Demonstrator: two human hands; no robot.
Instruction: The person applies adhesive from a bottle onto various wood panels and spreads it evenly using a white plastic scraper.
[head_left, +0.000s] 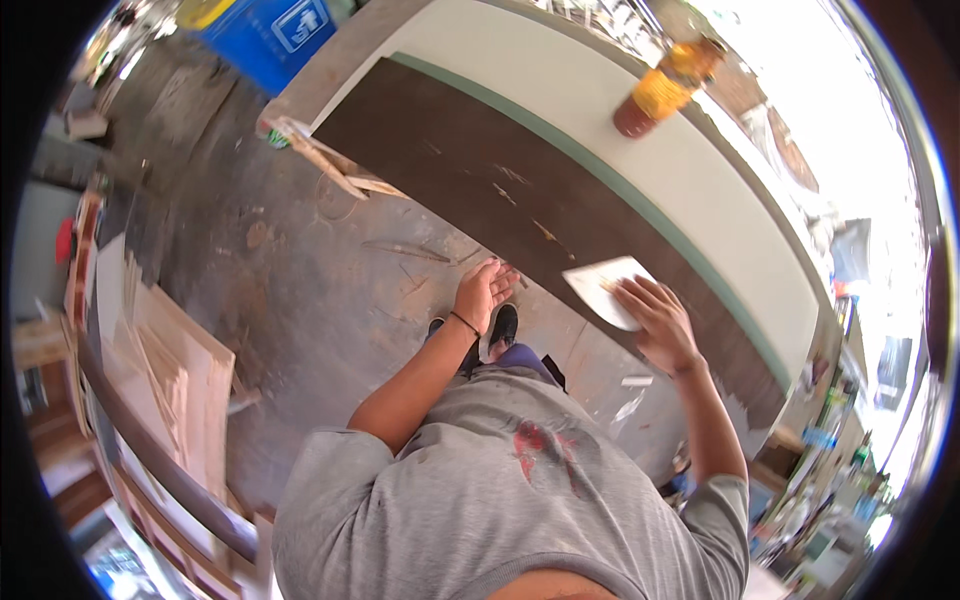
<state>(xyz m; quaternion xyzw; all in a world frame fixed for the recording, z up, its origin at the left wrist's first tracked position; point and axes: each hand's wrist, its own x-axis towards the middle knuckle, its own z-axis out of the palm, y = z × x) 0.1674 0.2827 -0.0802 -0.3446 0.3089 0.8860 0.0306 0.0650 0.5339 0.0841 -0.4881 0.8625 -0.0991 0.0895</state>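
Note:
A long dark brown board [430, 160] lies across the workbench, with pale scuffs and yellowish marks near its middle. My right hand [655, 325] is on a white sheet [605, 285], perhaps sandpaper, at the board's near right part. Its fingers press over the sheet's right side, and the sheet's far corner lifts a little. My left hand [487, 290] holds nothing. Its fingers are stretched out beside the board's near edge, and I cannot tell whether they touch it.
A green-edged pale panel [560, 80] lies under the board. An amber bottle [660, 90] stands on it at the far side. Beyond the bench's left end is a blue bin [265, 40]. Wooden sheets [180, 380] lean at the left, and assorted clutter [830, 480] lies at the right.

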